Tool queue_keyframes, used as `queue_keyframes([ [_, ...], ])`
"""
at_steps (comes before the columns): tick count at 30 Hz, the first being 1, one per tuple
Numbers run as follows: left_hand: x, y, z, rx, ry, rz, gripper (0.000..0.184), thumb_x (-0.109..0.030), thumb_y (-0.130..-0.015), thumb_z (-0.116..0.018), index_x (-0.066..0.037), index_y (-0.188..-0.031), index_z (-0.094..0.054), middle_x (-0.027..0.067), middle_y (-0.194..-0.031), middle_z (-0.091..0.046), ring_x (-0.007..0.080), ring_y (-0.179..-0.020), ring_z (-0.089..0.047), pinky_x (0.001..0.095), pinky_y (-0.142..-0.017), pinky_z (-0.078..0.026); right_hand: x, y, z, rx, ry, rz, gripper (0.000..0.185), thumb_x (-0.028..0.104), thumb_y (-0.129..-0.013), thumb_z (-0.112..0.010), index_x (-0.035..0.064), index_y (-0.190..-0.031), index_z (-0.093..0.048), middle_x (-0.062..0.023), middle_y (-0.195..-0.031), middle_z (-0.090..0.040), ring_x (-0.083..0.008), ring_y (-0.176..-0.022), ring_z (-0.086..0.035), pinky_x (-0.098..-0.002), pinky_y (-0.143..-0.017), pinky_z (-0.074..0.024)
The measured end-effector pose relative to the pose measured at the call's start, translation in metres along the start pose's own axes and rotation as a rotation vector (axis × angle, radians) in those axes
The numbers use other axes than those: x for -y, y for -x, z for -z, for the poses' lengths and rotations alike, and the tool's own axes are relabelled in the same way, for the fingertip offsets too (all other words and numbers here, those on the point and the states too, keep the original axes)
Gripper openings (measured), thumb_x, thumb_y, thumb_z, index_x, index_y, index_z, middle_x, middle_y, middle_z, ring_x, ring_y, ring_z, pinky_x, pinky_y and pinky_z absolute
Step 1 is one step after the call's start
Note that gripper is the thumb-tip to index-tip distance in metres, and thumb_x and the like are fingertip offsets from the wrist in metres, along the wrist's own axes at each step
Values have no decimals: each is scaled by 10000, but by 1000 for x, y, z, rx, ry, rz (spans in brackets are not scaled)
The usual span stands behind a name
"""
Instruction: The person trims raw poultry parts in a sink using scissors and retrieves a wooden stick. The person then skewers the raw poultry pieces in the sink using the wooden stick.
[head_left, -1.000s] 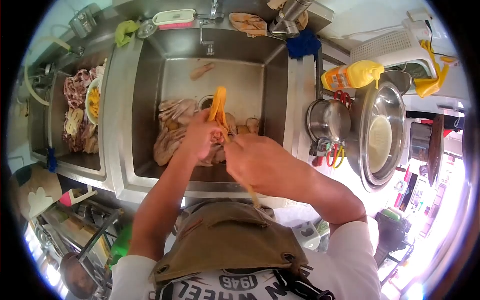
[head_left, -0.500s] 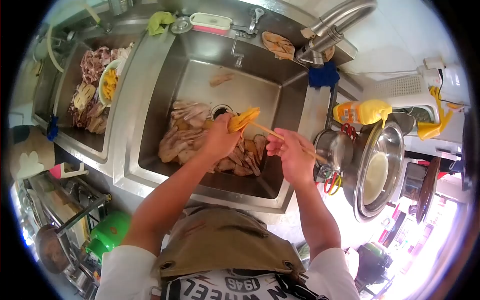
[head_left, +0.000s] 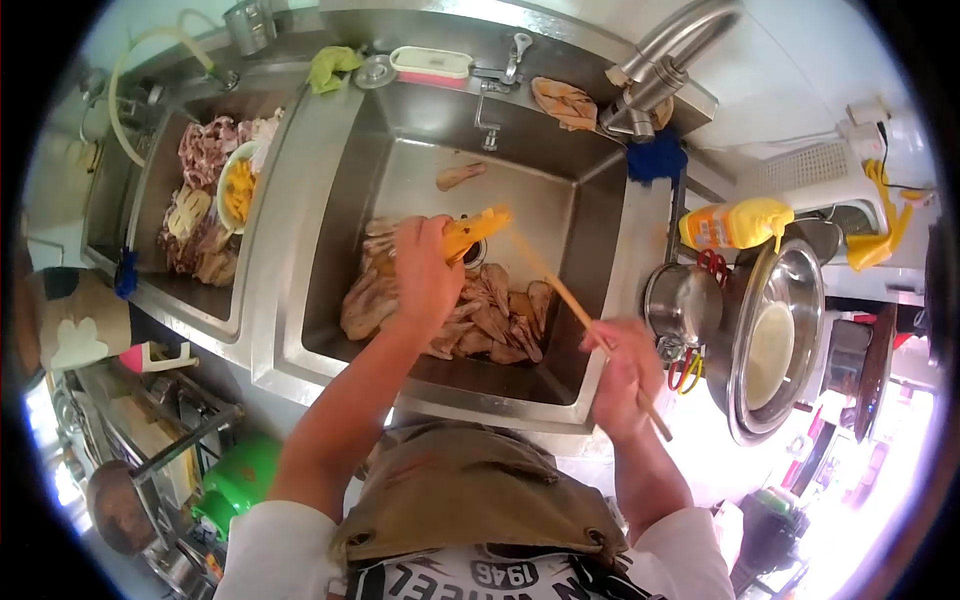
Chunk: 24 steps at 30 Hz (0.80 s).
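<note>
Over the large steel sink [head_left: 590, 225], my left hand [head_left: 428, 268] is closed round a limp yellow-orange piece [head_left: 475, 230] that looks like poultry feet or skin. My right hand [head_left: 625, 370], slightly blurred, grips a thin wooden stick [head_left: 568, 298] to the right, above the sink's right rim. The stick's far tip is near the yellow piece; whether they touch is hard to tell. Below my hands lie several pale poultry pieces [head_left: 500, 320] in the sink. One separate piece [head_left: 460, 176] rests near the back of the basin.
At the left, a smaller sink [head_left: 150, 215] holds meat and a bowl of yellow pieces [head_left: 238, 192]. A faucet [head_left: 655, 85] stands behind the large sink. On the right are a yellow bottle [head_left: 740, 223], a steel pot [head_left: 685, 303] and a large steel basin [head_left: 735, 370].
My right hand has drawn back from the yellow piece to the right, with the stick now showing between them. My left hand keeps hold of the piece. The camera view has shifted.
</note>
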<state>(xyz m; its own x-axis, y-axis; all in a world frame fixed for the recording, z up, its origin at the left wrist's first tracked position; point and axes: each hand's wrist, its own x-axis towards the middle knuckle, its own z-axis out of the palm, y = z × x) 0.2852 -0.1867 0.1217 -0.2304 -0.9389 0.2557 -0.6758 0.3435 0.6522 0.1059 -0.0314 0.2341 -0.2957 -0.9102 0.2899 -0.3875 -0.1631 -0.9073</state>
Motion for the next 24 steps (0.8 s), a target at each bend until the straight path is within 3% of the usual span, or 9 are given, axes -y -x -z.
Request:
queue_keyframes([
  [2,3,2,4,-107,-28,-148,517,58,-599,-693,-40,-1086,-548,162,-1026,-506,365,-966,-487,444,-835,-418,2,-25,4,-39,345,187,166,74,-932,-509,-4,-1057,-586,-164,-920,-603,-282,-847,-604,-350,-723,-486],
  [5,9,4,1,-146,-45,-234,539,56,-561,-698,-47,-1069,-550,160,-1019,-506,366,-958,-493,449,-824,-418,-31,-38,-25,-30,211,51,136,64,-905,-544,12,-1028,-568,-174,-910,-581,-340,-892,-582,-372,-728,-477],
  [6,7,4,1,-143,-40,-252,533,51,-566,-697,-47,-1069,-551,160,-1018,-506,366,-953,-495,449,-819,-420,-31,-43,-40,40,302,-3,128,57,-875,-572,25,-998,-556,-169,-902,-581,-361,-820,-590,-401,-687,-498],
  [7,3,4,3,-146,-36,-267,527,46,-570,-697,-48,-1068,-552,161,-1017,-507,366,-949,-497,448,-815,-421,-36,-50,-55,57,413,130,147,73,-852,-600,52,-991,-557,-149,-895,-588,-362,-741,-601,-426,-624,-516],
  [9,1,3,2,-165,-38,-289,510,35,-582,-693,-50,-1065,-554,160,-1012,-506,365,-940,-500,449,-805,-423,-52,-56,-84,85,372,127,219,16,-814,-626,29,-1024,-565,-172,-865,-579,-349,-721,-588,-386,-622,-496],
  [12,6,2,-2,-168,-50,-309,481,19,-600,-684,-54,-1059,-559,155,-1002,-504,359,-926,-503,452,-787,-423,-63,-64,-100,116,310,81,229,38,-778,-664,31,-992,-581,-167,-875,-603,-366,-723,-595,-406,-621,-500],
  [18,12,9,-3,-106,-38,-282,449,-2,-612,-669,-50,-1047,-570,138,-986,-507,338,-895,-512,435,-754,-424,-72,-72,-108,241,378,-52,180,102,-767,-630,-3,-909,-596,-202,-899,-619,-388,-795,-614,-445,-728,-514],
  [24,9,8,6,-121,-76,-290,403,2,-637,-631,-31,-1035,-580,128,-976,-506,327,-880,-509,416,-739,-429,-71,-75,-112,206,355,-1,112,51,-753,-638,-10,-846,-624,-192,-790,-613,-323,-687,-612,-364,-639,-496],
])
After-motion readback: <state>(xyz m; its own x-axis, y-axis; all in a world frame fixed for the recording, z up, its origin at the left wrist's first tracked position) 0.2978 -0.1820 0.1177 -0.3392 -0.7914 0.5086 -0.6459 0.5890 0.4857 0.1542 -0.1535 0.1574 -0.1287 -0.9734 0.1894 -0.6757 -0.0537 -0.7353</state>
